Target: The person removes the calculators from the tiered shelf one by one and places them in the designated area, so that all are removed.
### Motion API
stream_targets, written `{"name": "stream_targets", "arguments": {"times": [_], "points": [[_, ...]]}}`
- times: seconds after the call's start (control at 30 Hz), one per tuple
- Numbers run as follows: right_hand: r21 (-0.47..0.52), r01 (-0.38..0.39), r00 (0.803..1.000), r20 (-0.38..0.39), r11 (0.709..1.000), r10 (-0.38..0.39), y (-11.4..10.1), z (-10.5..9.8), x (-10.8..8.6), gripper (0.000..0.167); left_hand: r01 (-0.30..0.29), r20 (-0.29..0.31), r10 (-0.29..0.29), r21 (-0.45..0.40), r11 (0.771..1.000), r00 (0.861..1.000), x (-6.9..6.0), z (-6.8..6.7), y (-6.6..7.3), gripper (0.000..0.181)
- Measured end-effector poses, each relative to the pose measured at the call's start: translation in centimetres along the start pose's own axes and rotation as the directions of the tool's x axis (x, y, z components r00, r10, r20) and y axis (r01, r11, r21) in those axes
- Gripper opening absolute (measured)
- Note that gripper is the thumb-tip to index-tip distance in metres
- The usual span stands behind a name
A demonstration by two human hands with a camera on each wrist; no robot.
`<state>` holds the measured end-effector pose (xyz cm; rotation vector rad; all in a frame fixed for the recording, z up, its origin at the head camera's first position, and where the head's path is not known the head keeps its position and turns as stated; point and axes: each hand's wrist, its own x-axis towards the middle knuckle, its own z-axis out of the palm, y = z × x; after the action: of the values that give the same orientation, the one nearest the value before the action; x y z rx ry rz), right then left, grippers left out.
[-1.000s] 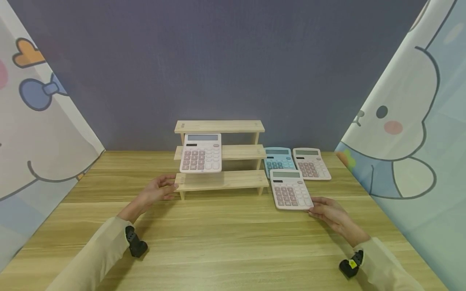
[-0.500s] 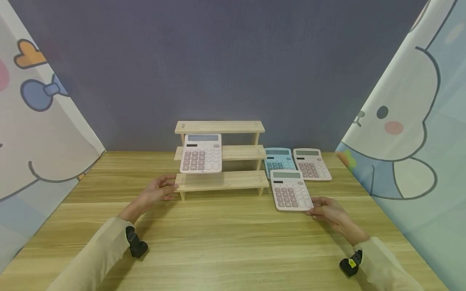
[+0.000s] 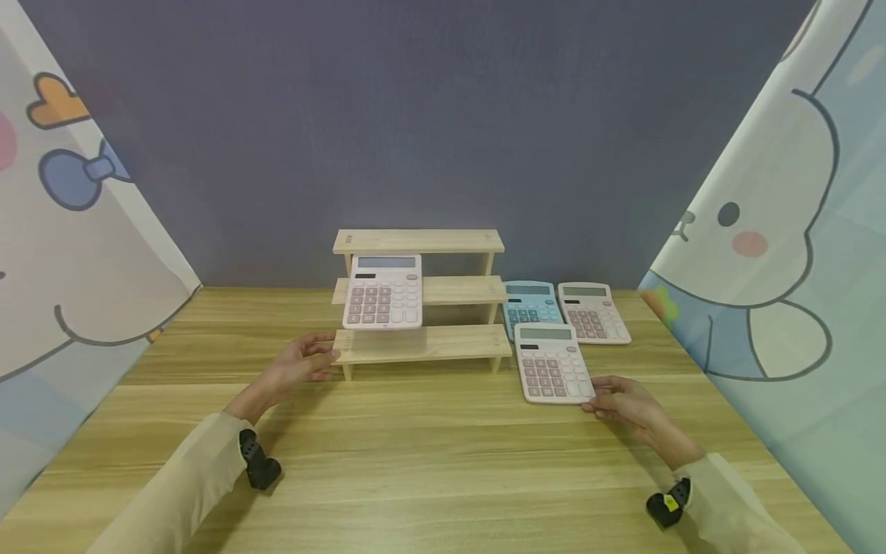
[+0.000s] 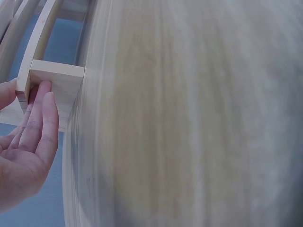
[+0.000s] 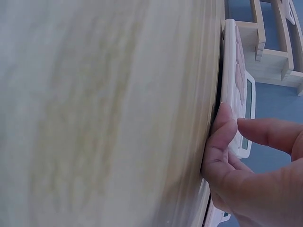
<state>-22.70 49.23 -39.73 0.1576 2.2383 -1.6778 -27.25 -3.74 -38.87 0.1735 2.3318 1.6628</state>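
Observation:
A three-tier wooden shelf stands on the table. My left hand grips the left end of its lowest board; the left wrist view shows the thumb on one face and fingers beneath. Leaning across the middle tier is a white calculator with pinkish keys. To the right of the shelf, my right hand pinches the lower right corner of another white calculator. That one partly covers a blue calculator, and a further white calculator lies behind it on the right.
The wood-grain table runs back to a dark grey-blue panel. Cartoon-printed panels border it on the left and right. A dark wrist camera is strapped to the left wrist, another to the right.
The calculator in my right hand has tipped very slightly, its near edge a little lower in the head view. My left hand and the shelf have stayed put.

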Motion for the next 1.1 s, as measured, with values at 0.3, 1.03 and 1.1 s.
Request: {"name": "stream_targets", "arguments": {"times": [0.3,1.03,1.1], "points": [[0.025,0.004,1.0,0.019,1.0,-0.004,-0.1,-0.1,-0.1,0.056,0.007,-0.001,-0.007,0.001,1.0,1.0,0.1,0.0,0.1,0.067],[-0.035,0.131,0.99,0.049,0.991,-0.129,-2.4,-0.3,0.1,0.053,-0.004,-0.006,0.004,-0.006,1.0,1.0,0.1,0.0,0.0,0.065],[-0.024,0.155,0.987,0.054,0.988,-0.154,-2.7,-0.1,0.2,0.053,-0.004,-0.008,0.004,-0.006,1.0,1.0,0.1,0.0,0.0,0.064]]}}
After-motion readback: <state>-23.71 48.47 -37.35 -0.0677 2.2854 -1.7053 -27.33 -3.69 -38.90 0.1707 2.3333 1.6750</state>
